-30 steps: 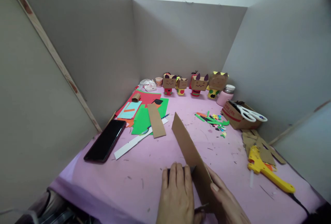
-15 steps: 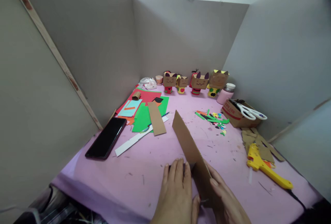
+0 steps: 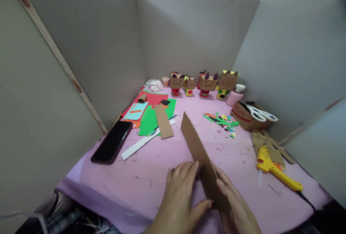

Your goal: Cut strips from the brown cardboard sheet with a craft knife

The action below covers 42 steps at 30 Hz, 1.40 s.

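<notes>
A long brown cardboard piece (image 3: 195,144) stands on its edge on the pink-covered table, slanting from the near side toward the middle. My right hand (image 3: 235,203) grips its near part from the right, thumb over the top edge. On the other side my left hand (image 3: 180,194) has its fingers together and curled over a dark object, mostly hidden, close to the cardboard. The left thumb reaches to the cardboard's lower part, where a small dark tip with some red shows; I cannot tell what it is.
To the left lie a phone (image 3: 112,142), a white strip (image 3: 137,147), a cardboard strip (image 3: 163,122) and coloured paper sheets (image 3: 147,122). On the right are a yellow glue gun (image 3: 278,172), paper scraps (image 3: 223,120) and scissors (image 3: 259,113) on a box (image 3: 243,118). Cardboard-headed figures (image 3: 208,83) stand behind.
My left hand has turned, its fingers curling more and its thumb spreading toward the cardboard. My right hand still holds the cardboard in about the same place. The view has shifted slightly.
</notes>
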{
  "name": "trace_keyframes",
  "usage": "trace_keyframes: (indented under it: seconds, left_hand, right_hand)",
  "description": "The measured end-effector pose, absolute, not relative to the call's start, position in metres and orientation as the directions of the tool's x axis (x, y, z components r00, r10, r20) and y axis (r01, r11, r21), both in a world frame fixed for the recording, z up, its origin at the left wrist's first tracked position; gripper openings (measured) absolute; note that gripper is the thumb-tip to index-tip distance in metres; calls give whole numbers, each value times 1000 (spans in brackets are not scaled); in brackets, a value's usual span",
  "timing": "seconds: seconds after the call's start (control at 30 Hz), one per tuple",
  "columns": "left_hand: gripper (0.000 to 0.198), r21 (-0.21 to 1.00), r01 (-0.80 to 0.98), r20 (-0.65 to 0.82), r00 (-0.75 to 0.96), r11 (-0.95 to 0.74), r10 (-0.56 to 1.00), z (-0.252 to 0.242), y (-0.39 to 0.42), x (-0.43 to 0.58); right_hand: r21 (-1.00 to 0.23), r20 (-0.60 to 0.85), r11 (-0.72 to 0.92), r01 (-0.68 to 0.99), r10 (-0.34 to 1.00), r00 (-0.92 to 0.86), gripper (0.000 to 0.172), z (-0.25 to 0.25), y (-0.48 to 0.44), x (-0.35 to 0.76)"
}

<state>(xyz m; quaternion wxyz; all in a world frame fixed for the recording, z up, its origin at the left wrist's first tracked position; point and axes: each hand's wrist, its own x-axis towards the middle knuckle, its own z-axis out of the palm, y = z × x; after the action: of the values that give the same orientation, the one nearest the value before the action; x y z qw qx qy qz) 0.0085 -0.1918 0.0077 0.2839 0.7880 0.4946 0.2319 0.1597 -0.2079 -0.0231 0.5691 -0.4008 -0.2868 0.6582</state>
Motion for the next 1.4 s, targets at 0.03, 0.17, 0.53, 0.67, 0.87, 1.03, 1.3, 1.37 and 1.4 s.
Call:
trace_keyframes:
  seconds: [0.03,0.17,0.53,0.67,0.87,1.03,1.3,1.37,1.4]
  left_hand:
    - [70,689,632,92,407,-353,909,6,-192,8]
    - [66,723,597,91,419,-349,904,2,-195,5]
    - [46,931,-362,17,-81,-45,997,-35,-200,0]
    - [42,894,-448,-77,-184,-14,980,-34,-202,7]
    - [50,978,-198,-94,-145,64,985,-38,-202,6]
    - [62,985,-111,-140,-76,131,987,-41,-201,4]
    - [61,982,-164,-111,-96,94,989,-51,-197,6]
    - [59,984,-149,-109,-86,95,990,-51,-197,5]
    - [57,987,-132,-101,-85,89,991,-51,-198,5]
  right_hand:
    - [-818,-210,-197,-541,977,-37,39,-22,-209,159]
    - [-780,-212,-185,-598,977,-26,35,-19,-210,157]
    - [-789,-239,-213,-576,970,-31,41,-13,-208,154]
    - [-767,-287,-248,-592,957,-30,45,-12,-208,153]
    - [-759,-287,-234,-607,958,-11,36,-7,-209,150]
    - [-766,-324,-287,-575,945,-40,45,-8,-208,155]
    - [-851,-203,-193,-489,979,-33,43,-21,-208,158]
    - [-874,-166,-154,-460,986,-14,44,-29,-207,159]
    - [-880,-152,-137,-454,988,-3,43,-34,-205,161]
